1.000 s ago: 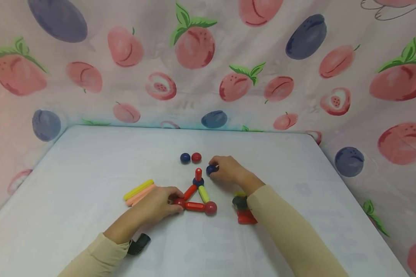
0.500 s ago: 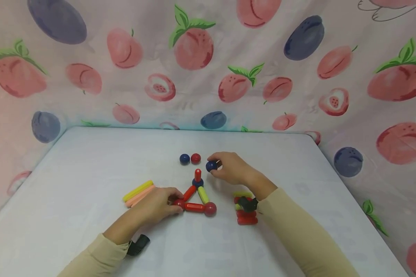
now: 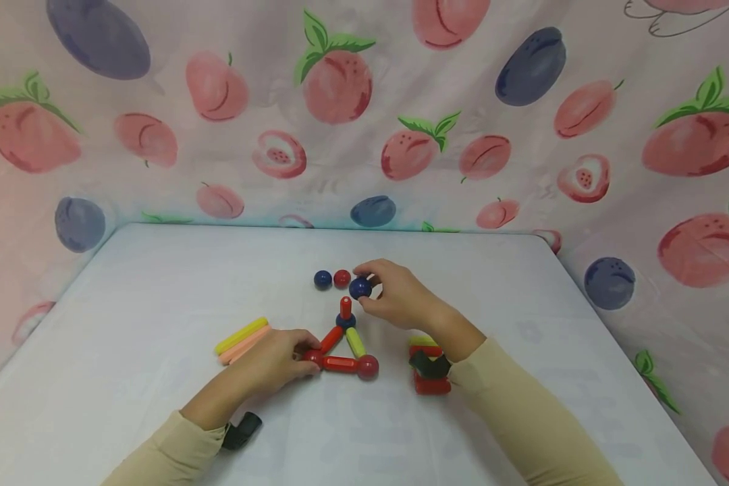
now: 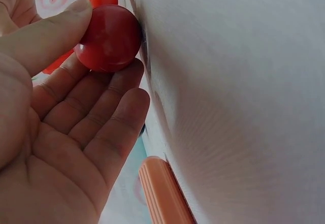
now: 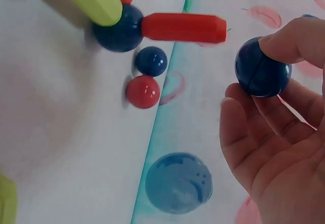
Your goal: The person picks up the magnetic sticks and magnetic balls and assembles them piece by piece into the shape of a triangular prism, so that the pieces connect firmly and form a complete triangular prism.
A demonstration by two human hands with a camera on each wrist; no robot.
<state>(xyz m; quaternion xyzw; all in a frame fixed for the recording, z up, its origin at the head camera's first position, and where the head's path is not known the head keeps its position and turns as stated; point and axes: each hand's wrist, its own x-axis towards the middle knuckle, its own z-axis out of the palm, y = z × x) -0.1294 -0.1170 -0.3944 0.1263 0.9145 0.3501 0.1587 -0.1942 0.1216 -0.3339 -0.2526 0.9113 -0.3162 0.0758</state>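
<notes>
1. By the curled fingers of the right hand, a glossy dark blue ball is pinched against the thumb; it is held clear of the surface, just beside the top of an upright, glossy red rod but apart from it.
2. By the left hand, a glossy red ball is gripped between thumb and fingers at the left corner of a triangle.
3. The triangle is formed by a red left rod, a red near rod and a yellow-green rod, its other corners being marked by a second red ball and a blue corner ball, from which the upright rod is raised.
4. Beyond it, a loose blue ball and a loose red ball are set side by side.
5. To the left, a yellow stick is laid alongside peach-orange sticks.
6. To the right, short red and yellow-green rods are lined up (partly covered by the black wrist device).
7. Both arms are covered by beige sleeves, and the white surface is backed by a fruit-printed cloth.
</notes>
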